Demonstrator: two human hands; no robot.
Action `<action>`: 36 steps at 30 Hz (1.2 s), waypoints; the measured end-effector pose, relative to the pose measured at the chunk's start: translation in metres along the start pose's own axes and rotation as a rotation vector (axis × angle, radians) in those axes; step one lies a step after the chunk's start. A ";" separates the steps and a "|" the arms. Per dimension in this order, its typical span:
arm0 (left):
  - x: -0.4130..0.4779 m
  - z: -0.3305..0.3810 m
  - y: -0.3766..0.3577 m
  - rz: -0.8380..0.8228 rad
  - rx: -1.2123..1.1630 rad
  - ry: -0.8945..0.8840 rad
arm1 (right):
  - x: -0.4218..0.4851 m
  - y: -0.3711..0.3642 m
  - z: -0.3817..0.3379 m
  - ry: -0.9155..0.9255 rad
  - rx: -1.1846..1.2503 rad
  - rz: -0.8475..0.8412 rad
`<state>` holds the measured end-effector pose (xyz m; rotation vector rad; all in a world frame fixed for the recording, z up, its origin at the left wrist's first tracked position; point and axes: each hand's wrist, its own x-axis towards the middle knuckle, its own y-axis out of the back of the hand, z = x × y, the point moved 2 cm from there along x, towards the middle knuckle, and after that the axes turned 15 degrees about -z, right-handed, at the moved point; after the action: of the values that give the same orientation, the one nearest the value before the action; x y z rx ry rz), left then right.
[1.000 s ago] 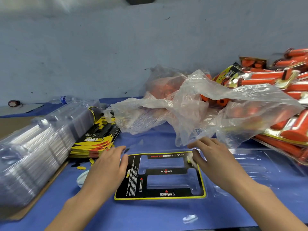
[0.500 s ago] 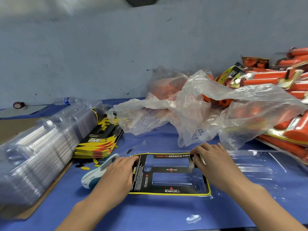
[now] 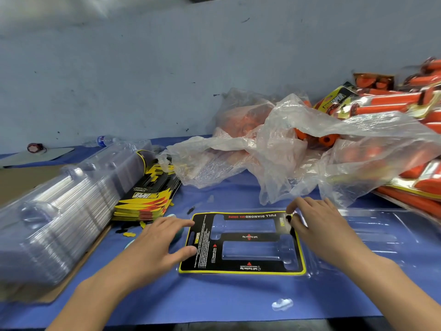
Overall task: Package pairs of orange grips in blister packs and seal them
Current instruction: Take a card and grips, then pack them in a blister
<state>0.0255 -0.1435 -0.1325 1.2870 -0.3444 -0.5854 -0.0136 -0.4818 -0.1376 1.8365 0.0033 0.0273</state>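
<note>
under left hand (image 3: 152, 247), tool (image 3: 178, 235) mostly hidden, right hand (image 3: 319, 225) pinching card (image 3: 238, 268)

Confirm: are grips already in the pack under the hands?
No, both cavities of the pack show only clear plastic; the orange grips lie in the bag behind.

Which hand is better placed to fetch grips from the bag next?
Right. The right hand is at the card's far-right corner, just before the bag of loose grips; the left hand is across the card, farther off.
</note>
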 end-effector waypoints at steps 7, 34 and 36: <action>-0.004 -0.004 -0.005 -0.079 0.075 -0.001 | 0.002 -0.003 0.001 0.022 0.004 -0.010; 0.017 0.035 -0.005 0.150 0.182 0.035 | 0.004 -0.005 -0.003 0.052 -0.020 0.001; 0.018 0.059 -0.005 0.183 0.210 -0.054 | 0.003 -0.005 -0.003 0.051 -0.009 -0.006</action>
<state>0.0063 -0.2018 -0.1233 1.4240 -0.5746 -0.4371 -0.0109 -0.4774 -0.1412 1.8263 0.0447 0.0699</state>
